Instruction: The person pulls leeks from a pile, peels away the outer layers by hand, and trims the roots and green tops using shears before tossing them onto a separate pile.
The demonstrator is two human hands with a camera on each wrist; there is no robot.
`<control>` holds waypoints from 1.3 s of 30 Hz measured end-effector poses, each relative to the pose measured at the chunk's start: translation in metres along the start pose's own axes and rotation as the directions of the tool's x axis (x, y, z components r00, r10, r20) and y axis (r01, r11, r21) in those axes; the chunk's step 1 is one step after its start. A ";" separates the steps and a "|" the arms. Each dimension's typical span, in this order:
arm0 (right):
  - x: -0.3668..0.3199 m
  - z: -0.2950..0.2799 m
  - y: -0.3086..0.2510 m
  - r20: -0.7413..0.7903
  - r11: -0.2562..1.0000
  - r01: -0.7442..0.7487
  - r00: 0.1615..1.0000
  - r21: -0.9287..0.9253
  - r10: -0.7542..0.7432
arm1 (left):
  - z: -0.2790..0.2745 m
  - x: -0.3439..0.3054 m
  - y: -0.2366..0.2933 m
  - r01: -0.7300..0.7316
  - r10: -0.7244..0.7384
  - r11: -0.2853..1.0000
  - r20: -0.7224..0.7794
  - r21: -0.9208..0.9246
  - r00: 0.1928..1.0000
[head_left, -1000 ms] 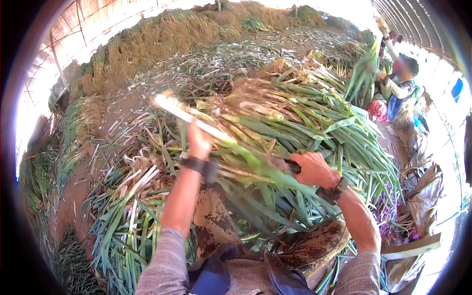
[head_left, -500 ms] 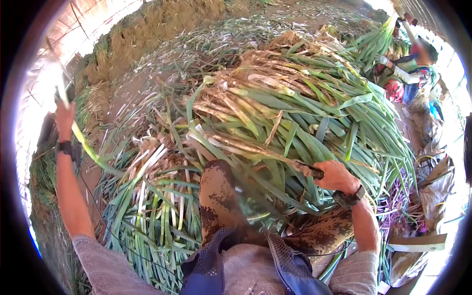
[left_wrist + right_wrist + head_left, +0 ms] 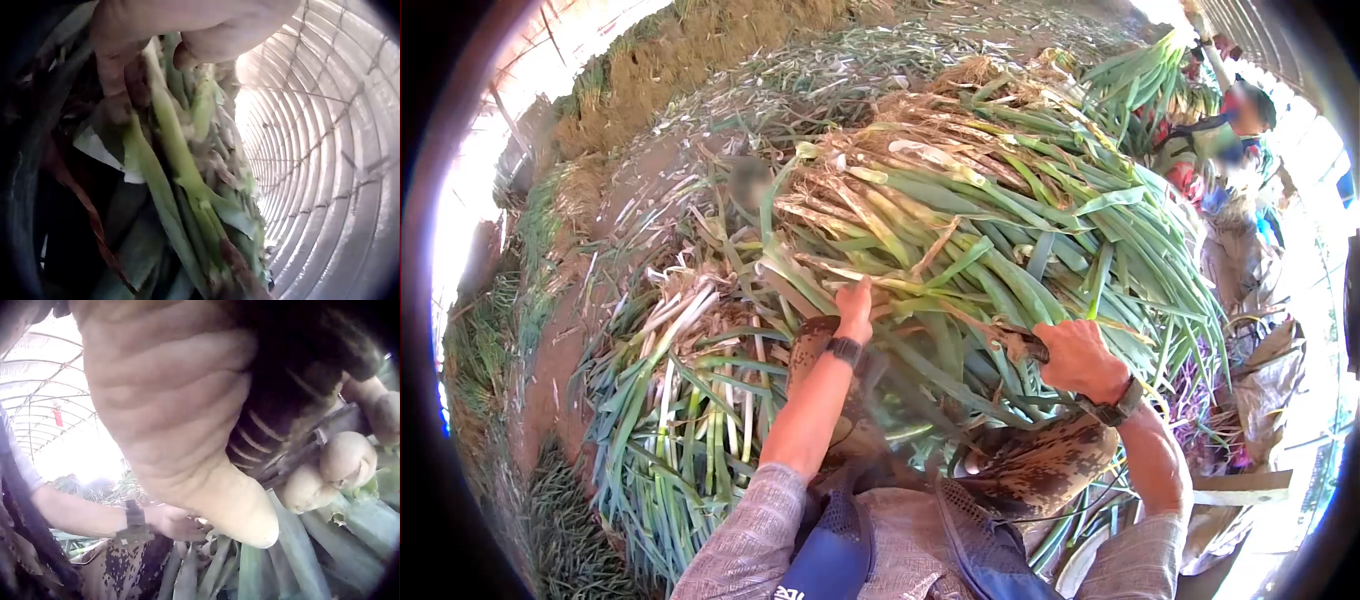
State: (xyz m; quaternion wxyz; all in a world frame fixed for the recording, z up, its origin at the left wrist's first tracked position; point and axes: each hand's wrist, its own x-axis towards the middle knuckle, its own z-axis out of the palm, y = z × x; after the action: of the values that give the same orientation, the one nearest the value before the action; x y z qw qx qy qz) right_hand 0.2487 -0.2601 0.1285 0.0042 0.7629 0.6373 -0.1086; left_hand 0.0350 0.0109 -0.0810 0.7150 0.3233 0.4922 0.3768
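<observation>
My left hand (image 3: 855,312) reaches into the near edge of a big heap of green onions (image 3: 1000,220), with dry roots at the left and long green leaves to the right. In the left wrist view, the thumb and fingers (image 3: 114,81) straddle a pale green onion stalk (image 3: 172,122) and pinch it. To the right, my right hand (image 3: 1082,358) grips a dark ribbed handle (image 3: 262,431), its thumb lying along it; the tool's kind does not show. Leaves lie right under this hand.
A second pile of green onions (image 3: 700,400), with whiter stems, lies at my left. My camouflage-clad knee (image 3: 1050,465) is close below the hands. Another person (image 3: 1235,125) sits at the far right holding a leafy bunch (image 3: 1145,75). Scraps cover the ground (image 3: 730,110) behind.
My left hand swung a white-stemmed green onion from before the right hand out to the far left, then came back to the heap without it. The right hand kept its hold on the dark handle.
</observation>
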 end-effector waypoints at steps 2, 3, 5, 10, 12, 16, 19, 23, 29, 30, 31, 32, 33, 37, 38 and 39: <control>0.003 0.003 0.000 -0.005 0.999 0.038 0.999 0.020 -0.038 | 0.000 0.022 -0.013 0.026 -0.027 1.000 -0.131 -0.010 0.991; 0.005 0.008 0.002 -0.017 0.998 0.060 0.998 0.016 -0.060 | -0.013 0.045 -0.022 0.038 -0.047 0.991 -0.069 -0.125 0.997; 0.009 0.011 0.001 -0.016 0.998 0.057 0.998 0.031 -0.056 | -0.020 0.065 -0.017 0.050 -0.059 0.976 -0.038 -0.214 0.998; 0.021 0.015 0.001 -0.116 0.996 0.054 0.992 0.065 -0.046 | -0.013 0.055 0.000 0.080 -0.082 0.944 0.006 -0.320 0.997; 0.027 0.019 0.005 -0.134 0.997 0.058 0.990 0.050 -0.051 | -0.004 0.034 0.014 0.074 0.082 0.886 0.311 -0.457 0.947; 0.033 0.020 0.003 -0.122 0.996 0.091 0.988 -0.005 -0.091 | 0.010 -0.005 0.040 0.030 0.162 0.906 0.412 -0.422 0.897; 0.034 0.017 -0.002 -0.155 0.996 0.078 0.985 0.036 -0.071 | 0.018 -0.015 0.053 -0.007 0.168 0.927 0.399 -0.375 0.901; 0.040 0.026 0.002 -0.203 0.995 0.081 0.977 0.065 -0.066 | 0.031 -0.029 0.061 0.001 0.165 0.923 0.399 -0.384 0.902; 0.059 0.018 -0.011 -0.213 0.985 0.124 0.972 0.120 -0.096 | 0.034 -0.042 0.056 0.058 0.150 0.929 0.516 -0.365 0.843; 0.062 0.019 -0.013 -0.228 0.982 0.162 0.964 0.094 -0.138 | 0.034 -0.042 0.052 0.058 0.149 0.930 0.517 -0.364 0.843; 0.065 0.016 -0.017 -0.264 0.971 0.205 0.950 0.125 -0.167 | 0.034 -0.042 0.050 0.103 0.140 0.911 0.534 -0.400 0.834; 0.070 0.015 -0.018 -0.266 0.971 0.208 0.949 0.121 -0.170 | 0.035 -0.040 0.048 0.146 0.136 0.887 0.550 -0.438 0.824; 0.075 0.015 -0.018 -0.288 0.970 0.209 0.943 0.124 -0.166 | 0.040 -0.045 0.051 0.141 0.143 0.885 0.548 -0.443 0.824; 0.089 0.006 -0.030 -0.315 0.971 0.201 0.937 0.127 -0.153 | 0.044 -0.054 0.050 0.168 0.131 0.893 0.597 -0.419 0.791; 0.092 0.002 -0.035 -0.288 0.972 0.177 0.949 0.157 -0.127 | 0.043 -0.053 0.046 0.175 0.136 0.900 0.638 -0.400 0.758; 0.097 0.000 -0.037 -0.284 0.980 0.138 0.954 0.144 -0.092 | 0.044 -0.053 0.044 0.153 0.136 0.913 0.636 -0.378 0.760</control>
State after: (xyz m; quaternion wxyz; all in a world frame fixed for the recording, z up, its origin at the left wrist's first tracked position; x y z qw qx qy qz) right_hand 0.2288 -0.1588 0.1165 -0.1530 0.7299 0.6641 -0.0526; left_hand 0.0549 -0.0162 -0.0059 0.8936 0.2749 0.1256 0.3318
